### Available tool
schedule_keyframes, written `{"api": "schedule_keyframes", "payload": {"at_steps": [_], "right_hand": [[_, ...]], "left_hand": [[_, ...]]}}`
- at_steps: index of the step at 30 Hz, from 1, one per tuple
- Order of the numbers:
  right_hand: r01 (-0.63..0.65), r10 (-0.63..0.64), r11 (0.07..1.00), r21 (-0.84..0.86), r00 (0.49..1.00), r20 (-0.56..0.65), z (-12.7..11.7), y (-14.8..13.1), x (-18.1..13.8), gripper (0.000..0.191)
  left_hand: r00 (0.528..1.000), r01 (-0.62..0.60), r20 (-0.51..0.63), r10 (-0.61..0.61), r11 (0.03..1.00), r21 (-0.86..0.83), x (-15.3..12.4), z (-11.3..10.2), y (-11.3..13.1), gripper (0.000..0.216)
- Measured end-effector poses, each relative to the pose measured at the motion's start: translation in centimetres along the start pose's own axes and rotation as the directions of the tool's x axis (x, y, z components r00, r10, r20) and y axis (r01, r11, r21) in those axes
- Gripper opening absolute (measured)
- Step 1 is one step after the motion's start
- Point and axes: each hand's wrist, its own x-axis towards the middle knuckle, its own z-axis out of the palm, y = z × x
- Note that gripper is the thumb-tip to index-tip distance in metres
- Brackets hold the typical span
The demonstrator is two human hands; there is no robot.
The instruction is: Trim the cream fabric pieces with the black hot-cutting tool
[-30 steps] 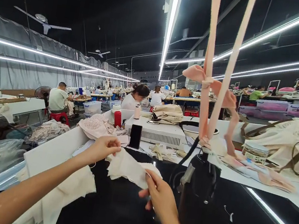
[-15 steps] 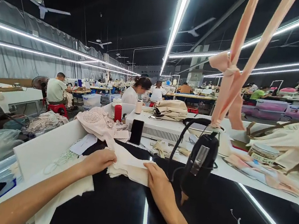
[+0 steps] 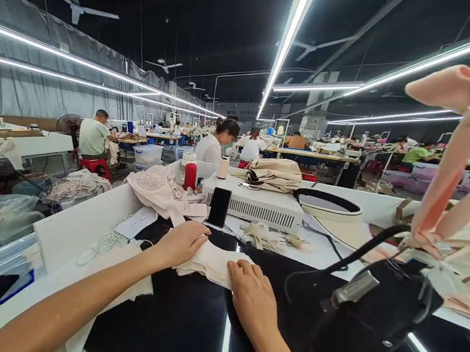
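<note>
Both hands are down on the cloth. Left hand is open, palm pressing its left end; right hand is open, fingers spread on its right edge. The cloth lies flat on the black worktop, near the phone.

Dark hall, 1 curtained wall (bright strip lights).

Cream fabric piece on a glossy black worktable; pink ribbon; red bottle.
</note>
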Motion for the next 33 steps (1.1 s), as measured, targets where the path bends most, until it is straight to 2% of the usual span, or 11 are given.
{"api": "schedule_keyframes", "payload": {"at_steps": [3,7,11,15,19,21,24,28,33], "right_hand": [[0.02,-0.021,0.999,-0.043,1.0,-0.016,0.2,0.0,-0.3,0.047],[0.038,-0.04,0.997,-0.062,0.999,-0.034,0.5,0.1,-0.6,0.053],[0.074,-0.077,0.996,-0.048,0.995,-0.058,0.6,-0.3,-1.1,0.06],[0.14,-0.139,0.99,0.001,0.987,-0.079,0.2,-1.1,-2.4,0.069],[0.234,-0.222,0.964,0.128,0.97,-0.101,-0.4,-1.7,-4.4,0.067],[0.26,-0.244,0.938,0.229,0.965,-0.095,-0.7,-2.1,-5.2,0.063],[0.265,-0.265,0.895,0.358,0.963,-0.051,-0.9,-3.2,-6.1,0.059],[0.289,-0.314,0.84,0.46,0.949,-0.024,-1.3,-4.9,-6.5,0.056],[0.306,-0.349,0.804,0.511,0.937,-0.012,-1.5,-5.4,-7.0,0.051]], "left_hand": [[0.998,0.011,0.067,-0.013,0.999,0.03,0.9,1.6,0.1,0.032],[0.986,0.077,0.143,-0.088,0.994,0.081,0.7,3.5,-1.1,0.038],[0.977,0.116,0.172,-0.129,0.99,0.081,0.2,4.0,-1.6,0.041],[0.974,0.139,0.174,-0.142,0.99,0.035,0.0,2.0,-1.8,0.045],[0.965,0.217,0.146,-0.219,0.976,0.03,-1.8,-2.4,-3.7,0.039],[0.939,0.294,0.165,-0.301,0.953,0.065,-3.8,-4.8,-5.2,0.034],[0.873,0.427,0.195,-0.448,0.894,0.138,-7.5,-7.2,-7.4,0.035],[0.807,0.519,0.224,-0.546,0.837,0.172,-11.4,-7.7,-9.0,0.035],[0.793,0.536,0.249,-0.557,0.831,0.149,-13.4,-7.3,-9.1,0.035]]}}
